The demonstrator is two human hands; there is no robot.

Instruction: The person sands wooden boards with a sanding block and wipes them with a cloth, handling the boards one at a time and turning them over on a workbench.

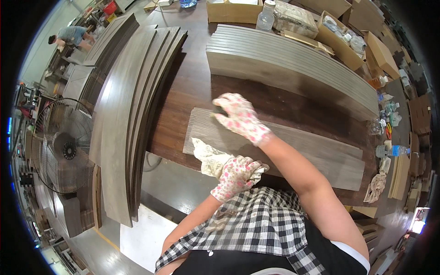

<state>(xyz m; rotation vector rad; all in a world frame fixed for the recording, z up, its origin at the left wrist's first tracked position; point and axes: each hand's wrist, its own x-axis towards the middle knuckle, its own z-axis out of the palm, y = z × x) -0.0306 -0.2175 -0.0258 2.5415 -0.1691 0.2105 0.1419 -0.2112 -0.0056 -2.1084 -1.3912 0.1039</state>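
Note:
Both my hands wear white gloves with pink spots. My left hand point(235, 179), low in front of my apron, is closed round a crumpled cream cloth point(210, 158). Part of the cloth hangs over the near left end of a grey wood-grain board point(316, 153) lying on the table. Above that board's left part, my right hand point(239, 117) is raised, its thumb and curved fingers apart, with nothing visible between them. The board's left end shows several ridged edges.
A long row of grey boards point(284, 68) stands along the far side of the dark table point(176, 123). More boards point(123, 110) lean at the left, beside a fan point(68, 146). Bottles point(266, 17), open cartons point(234, 11) and a rag point(376, 185) edge the table. A person point(71, 35) works far left.

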